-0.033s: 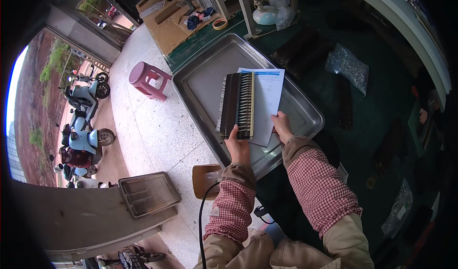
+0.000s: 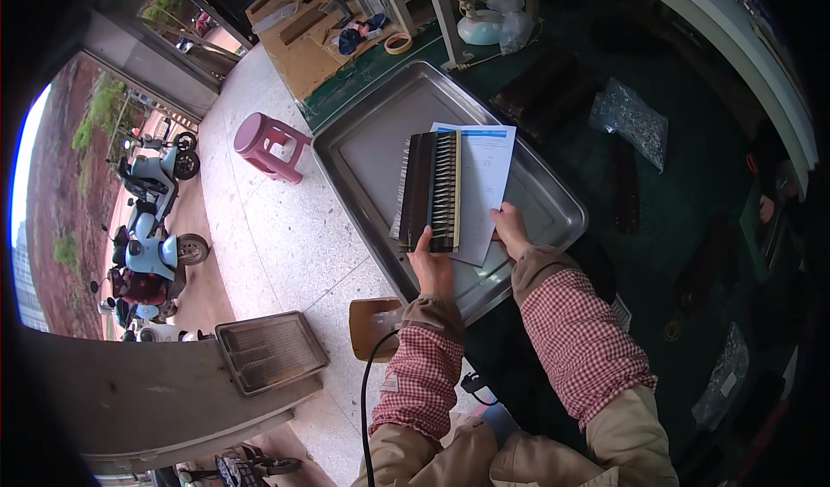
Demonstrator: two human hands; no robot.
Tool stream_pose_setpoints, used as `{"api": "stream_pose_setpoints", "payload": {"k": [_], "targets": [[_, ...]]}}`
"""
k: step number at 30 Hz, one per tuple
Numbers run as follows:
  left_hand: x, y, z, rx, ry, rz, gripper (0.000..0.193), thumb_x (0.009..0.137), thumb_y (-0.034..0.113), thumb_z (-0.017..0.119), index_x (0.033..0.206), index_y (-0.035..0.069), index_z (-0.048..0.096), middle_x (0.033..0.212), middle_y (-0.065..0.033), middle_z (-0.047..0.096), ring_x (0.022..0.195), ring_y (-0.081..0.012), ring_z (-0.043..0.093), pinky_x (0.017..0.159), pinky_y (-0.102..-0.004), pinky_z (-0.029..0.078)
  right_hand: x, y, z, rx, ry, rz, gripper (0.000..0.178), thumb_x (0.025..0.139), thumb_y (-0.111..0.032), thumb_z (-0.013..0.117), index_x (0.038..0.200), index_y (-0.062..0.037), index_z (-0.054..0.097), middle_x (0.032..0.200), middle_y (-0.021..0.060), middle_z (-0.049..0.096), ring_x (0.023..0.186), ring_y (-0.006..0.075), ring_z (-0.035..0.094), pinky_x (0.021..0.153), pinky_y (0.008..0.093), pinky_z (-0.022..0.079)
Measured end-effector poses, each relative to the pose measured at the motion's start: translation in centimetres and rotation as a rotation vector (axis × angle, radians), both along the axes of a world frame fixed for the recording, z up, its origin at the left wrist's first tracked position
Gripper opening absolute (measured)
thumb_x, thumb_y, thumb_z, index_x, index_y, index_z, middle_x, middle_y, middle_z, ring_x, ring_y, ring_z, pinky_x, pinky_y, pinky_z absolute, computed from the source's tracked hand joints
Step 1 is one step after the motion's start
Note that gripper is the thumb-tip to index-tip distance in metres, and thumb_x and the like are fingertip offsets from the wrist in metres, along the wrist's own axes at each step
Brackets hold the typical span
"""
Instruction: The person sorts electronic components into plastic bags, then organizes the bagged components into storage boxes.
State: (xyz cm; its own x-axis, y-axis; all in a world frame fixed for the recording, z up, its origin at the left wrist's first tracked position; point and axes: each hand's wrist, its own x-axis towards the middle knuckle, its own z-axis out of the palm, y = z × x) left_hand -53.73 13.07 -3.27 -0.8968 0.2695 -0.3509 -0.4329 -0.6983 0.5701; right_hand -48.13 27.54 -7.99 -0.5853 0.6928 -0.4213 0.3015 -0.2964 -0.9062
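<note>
Over the right half of the metal tray (image 2: 372,124), which sits at the left edge of the green surface (image 2: 344,82): dark block (image 2: 419,184) with 2 rows of thin metal pins, 1 along each long side. Left hand (image 2: 432,273) has the block by its lower end, thumb on top, fingers clamped on it. This grip probably keeps the pins uncovered and unbent. Whether the block rests on the tray or hangs above it: cannot tell.

Papers (image 2: 487,171) lie behind the block and project past its right side. Right hand (image 2: 513,228) is at their right edge, near the tray's right corner; its fingers look closed on the edge, undersides hidden. Hold presumably steadies the papers so that the print stays readable. The block hides their left part.

Obstructions: tray rim surrounds the work; black cable (image 2: 367,401) runs beside the left sleeve (image 2: 421,375), and that arm partly overlaps a brown carton (image 2: 360,331) below the tray.

Beyond the tray's upper right edge: dark strips (image 2: 538,94), then a clear bag of small metal parts (image 2: 638,124). Tape roll (image 2: 399,44) is near its top corner. Red stool (image 2: 259,146) stands on the floor, left.
</note>
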Motion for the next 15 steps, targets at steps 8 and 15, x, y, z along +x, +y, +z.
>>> {"api": "stream_pose_setpoints", "payload": {"k": [8,15], "targets": [[-0.2,0.3,-1.6,0.014,0.036,-0.058,0.031,0.081,0.001,0.053,0.112,0.001,0.049,0.105,-0.0109,0.057,0.095,-0.0229,0.057,0.085,-0.0355,0.046,-0.6,-1.4,0.3,0.132,-0.036,0.147,0.021,0.083,-0.008,0.048,0.099,0.0051,0.053,0.084,0.0092,0.059,0.074,0.0182,0.059,0.062,0.0296,0.050],[-0.7,0.5,-2.1,0.158,-0.123,-0.049,0.027,0.085,0.008,0.050,0.110,-0.001,0.047,0.104,-0.0103,0.055,0.092,-0.0230,0.056,0.084,-0.0378,0.046,1.0,-1.0,4.6,-0.247,-0.005,-0.008,0.024,0.082,-0.005,0.049,0.105,0.0022,0.051,0.085,0.0093,0.058,0.076,0.0172,0.057,0.066,0.0279,0.050]]}}
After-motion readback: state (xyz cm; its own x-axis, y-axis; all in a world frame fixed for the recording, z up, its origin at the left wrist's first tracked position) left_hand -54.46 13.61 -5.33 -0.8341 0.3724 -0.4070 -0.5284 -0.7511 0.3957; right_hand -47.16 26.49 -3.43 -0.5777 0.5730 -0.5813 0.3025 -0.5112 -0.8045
